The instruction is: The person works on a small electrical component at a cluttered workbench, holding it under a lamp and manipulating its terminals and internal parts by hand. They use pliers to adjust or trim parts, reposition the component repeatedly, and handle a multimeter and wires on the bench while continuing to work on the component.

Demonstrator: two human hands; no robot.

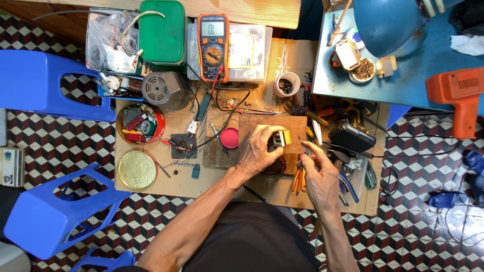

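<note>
We keep the small yellow transformer (282, 138) flat on the wooden board (269, 128) at the middle of the cardboard-covered table (201, 181), just right of the red lid (230, 137). For steady work, in our judgement, the part should stay pinned from one side while the tool approaches from the other, clear of the red and black meter leads (224, 108) that run across the board from the orange multimeter (213, 46). Our left hand (258, 151) is curled, with its fingertips closed around the transformer's left side and its palm resting on the board. Our right hand (318, 174) is mostly closed, thumb and forefinger pinching a thin dark tool (301, 145) whose tip points toward the transformer but stands just apart from it; we cannot tell what kind of tool it is. Orange-handled pliers (298, 180) lie just beside the right hand, partly under it. A round tin of parts (140, 123) sits well to the left.
</note>
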